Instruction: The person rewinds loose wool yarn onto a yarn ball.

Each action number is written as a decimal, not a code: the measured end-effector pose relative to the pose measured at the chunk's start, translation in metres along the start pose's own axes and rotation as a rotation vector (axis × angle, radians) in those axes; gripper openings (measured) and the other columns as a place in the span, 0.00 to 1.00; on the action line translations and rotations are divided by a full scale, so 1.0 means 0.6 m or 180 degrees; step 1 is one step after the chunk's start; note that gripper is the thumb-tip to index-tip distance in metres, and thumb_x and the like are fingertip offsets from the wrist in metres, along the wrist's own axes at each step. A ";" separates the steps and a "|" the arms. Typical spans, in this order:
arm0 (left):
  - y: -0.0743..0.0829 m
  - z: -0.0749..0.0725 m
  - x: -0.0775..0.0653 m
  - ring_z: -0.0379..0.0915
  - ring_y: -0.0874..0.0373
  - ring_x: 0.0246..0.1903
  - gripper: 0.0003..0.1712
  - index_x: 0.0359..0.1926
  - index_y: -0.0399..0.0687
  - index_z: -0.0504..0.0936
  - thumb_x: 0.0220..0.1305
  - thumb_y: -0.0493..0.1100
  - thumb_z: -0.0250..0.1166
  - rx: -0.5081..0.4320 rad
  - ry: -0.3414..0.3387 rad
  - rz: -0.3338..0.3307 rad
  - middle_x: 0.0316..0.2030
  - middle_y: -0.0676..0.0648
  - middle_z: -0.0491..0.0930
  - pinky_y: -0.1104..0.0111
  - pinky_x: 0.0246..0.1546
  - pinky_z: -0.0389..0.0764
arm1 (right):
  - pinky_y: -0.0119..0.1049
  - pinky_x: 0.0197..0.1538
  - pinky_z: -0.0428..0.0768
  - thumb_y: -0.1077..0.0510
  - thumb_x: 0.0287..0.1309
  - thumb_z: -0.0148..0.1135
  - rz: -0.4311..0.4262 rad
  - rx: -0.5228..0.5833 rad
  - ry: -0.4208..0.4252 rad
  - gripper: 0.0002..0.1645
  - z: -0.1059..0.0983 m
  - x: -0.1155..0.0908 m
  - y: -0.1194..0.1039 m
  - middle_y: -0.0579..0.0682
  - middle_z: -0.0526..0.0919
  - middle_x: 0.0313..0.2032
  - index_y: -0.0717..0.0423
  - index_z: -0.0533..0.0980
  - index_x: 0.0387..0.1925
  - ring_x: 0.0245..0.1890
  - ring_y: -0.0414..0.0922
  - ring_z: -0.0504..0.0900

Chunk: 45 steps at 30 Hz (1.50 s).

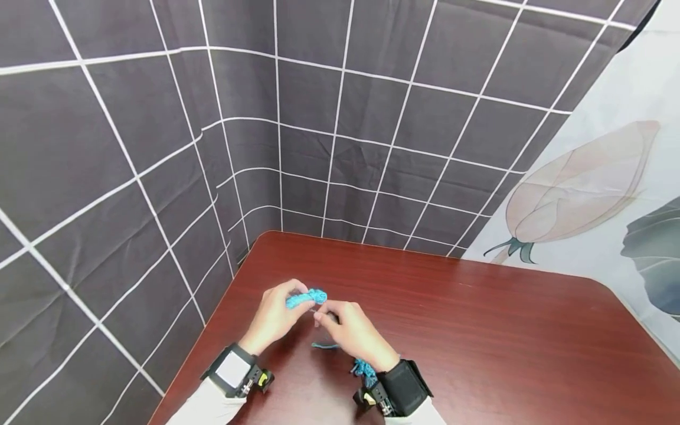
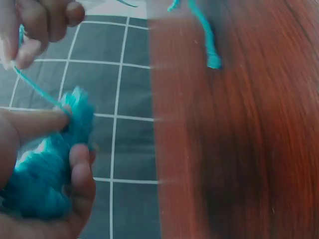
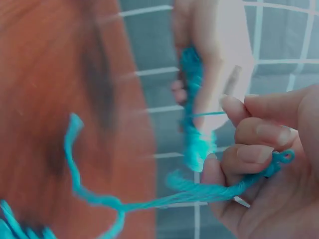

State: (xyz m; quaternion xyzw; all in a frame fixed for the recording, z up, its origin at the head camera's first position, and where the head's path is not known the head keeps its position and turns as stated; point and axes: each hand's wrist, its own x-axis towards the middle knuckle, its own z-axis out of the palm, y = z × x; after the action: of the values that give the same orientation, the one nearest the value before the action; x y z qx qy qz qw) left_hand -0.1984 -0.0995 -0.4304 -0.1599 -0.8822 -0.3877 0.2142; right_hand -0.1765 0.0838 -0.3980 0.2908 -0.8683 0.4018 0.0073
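Observation:
My left hand point(image 1: 276, 311) grips a bundle of turquoise yarn point(image 1: 317, 296), with the thumb pressed on it near one end. Just right of it, my right hand point(image 1: 355, 332) pinches a thin yarn strand point(image 2: 42, 94) between thumb and forefinger. The strand runs taut from the bundle, under the left thumb, to those fingertips. Across the curled lower fingers of the right hand lies a twisted turquoise cord point(image 3: 234, 190) with a small loop at its end. Its other part trails out over the table, as the right wrist view shows.
A second clump of turquoise yarn point(image 1: 365, 370) lies on the red-brown wooden table point(image 1: 478, 330), beside my right wrist. Dark grid-patterned cloth point(image 1: 372, 130) hangs behind and to the left. A white flower-printed cloth point(image 1: 595, 236) hangs at the right.

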 end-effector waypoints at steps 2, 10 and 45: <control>0.002 0.000 0.000 0.73 0.63 0.31 0.07 0.34 0.55 0.83 0.50 0.43 0.69 -0.0114 -0.0202 0.0201 0.31 0.54 0.81 0.62 0.31 0.77 | 0.26 0.20 0.64 0.55 0.62 0.54 0.0016 0.0038 0.0152 0.10 -0.016 -0.005 -0.001 0.39 0.78 0.20 0.46 0.79 0.27 0.15 0.36 0.65; 0.052 -0.020 0.002 0.74 0.62 0.35 0.10 0.41 0.49 0.82 0.57 0.40 0.64 -0.1108 -0.1350 0.0681 0.35 0.52 0.82 0.63 0.37 0.80 | 0.33 0.23 0.65 0.50 0.60 0.56 0.0090 0.0205 0.0610 0.08 -0.069 -0.021 0.011 0.43 0.71 0.17 0.45 0.79 0.30 0.16 0.39 0.63; 0.154 -0.015 0.057 0.74 0.59 0.37 0.12 0.38 0.40 0.83 0.48 0.34 0.69 -0.1201 -0.0371 0.0904 0.36 0.45 0.82 0.62 0.37 0.80 | 0.29 0.21 0.66 0.47 0.61 0.54 -0.0145 -0.0256 0.0789 0.10 -0.138 -0.069 -0.030 0.39 0.66 0.15 0.41 0.75 0.25 0.14 0.36 0.62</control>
State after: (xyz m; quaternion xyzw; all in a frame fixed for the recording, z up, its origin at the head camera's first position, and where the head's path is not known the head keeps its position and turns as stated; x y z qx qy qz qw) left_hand -0.1841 -0.0424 -0.3506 -0.3415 -0.7737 -0.5017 0.1816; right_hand -0.1513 0.1535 -0.3395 0.2580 -0.8694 0.3992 0.1352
